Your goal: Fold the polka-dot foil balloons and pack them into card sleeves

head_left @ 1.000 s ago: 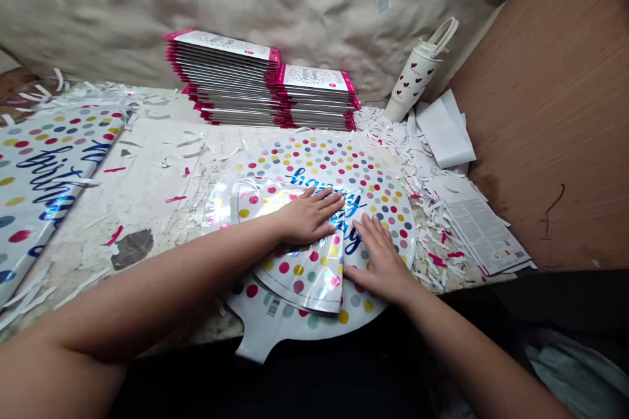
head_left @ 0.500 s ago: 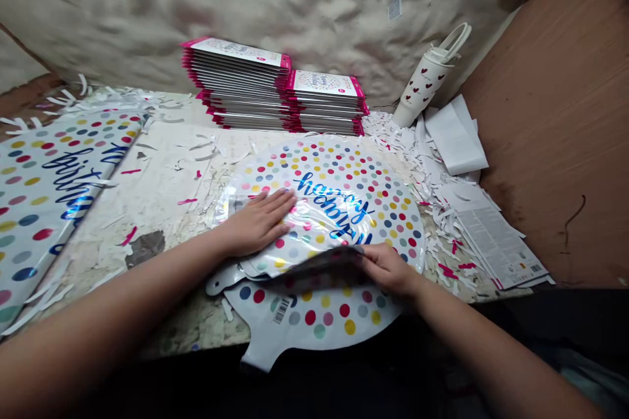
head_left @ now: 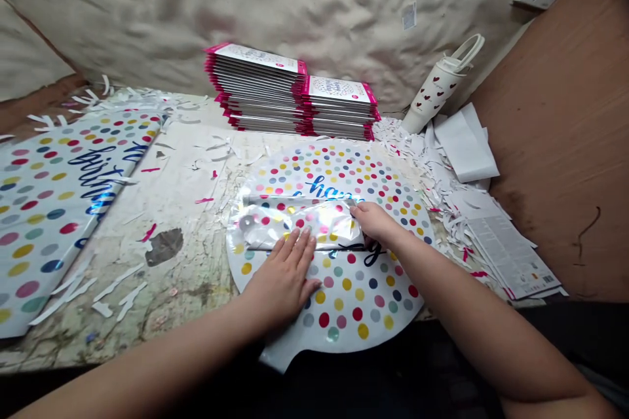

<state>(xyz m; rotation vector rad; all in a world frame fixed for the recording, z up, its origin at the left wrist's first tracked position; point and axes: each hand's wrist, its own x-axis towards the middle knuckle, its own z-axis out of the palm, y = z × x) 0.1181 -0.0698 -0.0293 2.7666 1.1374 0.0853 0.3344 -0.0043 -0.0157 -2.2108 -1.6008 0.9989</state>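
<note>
1. Centre of frame: I see a narrow strip of folded, shiny silver-white foil with coloured dots (head_left: 299,217), lying crosswise on a flat, round, white foil balloon with multicoloured dots and blue lettering (head_left: 354,294).
2. Change: half a second ago the foil was a wider piece, its near edge raised by the right hand; it now lies as a slim band, which I judge to mean another fold has been turned over.
3. Left hand (head_left: 287,275): open and flat, fingertips on the strip's near edge, palm over the round balloon.
4. Right hand (head_left: 378,222): closed, pinching the strip's right end as I read it; the underside of the grip is hidden from me.
5. Upper centre: two adjoining stacks of flat, pink-edged packets (head_left: 265,91).
6. Left edge: a large, white, dotted foil sheet with blue lettering (head_left: 39,209).
7. Upper right: a cream tumbler with dark red hearts (head_left: 435,95), near white paper shreds (head_left: 390,128).
8. Lower right: a printed, grey-white leaflet (head_left: 511,249).
</note>
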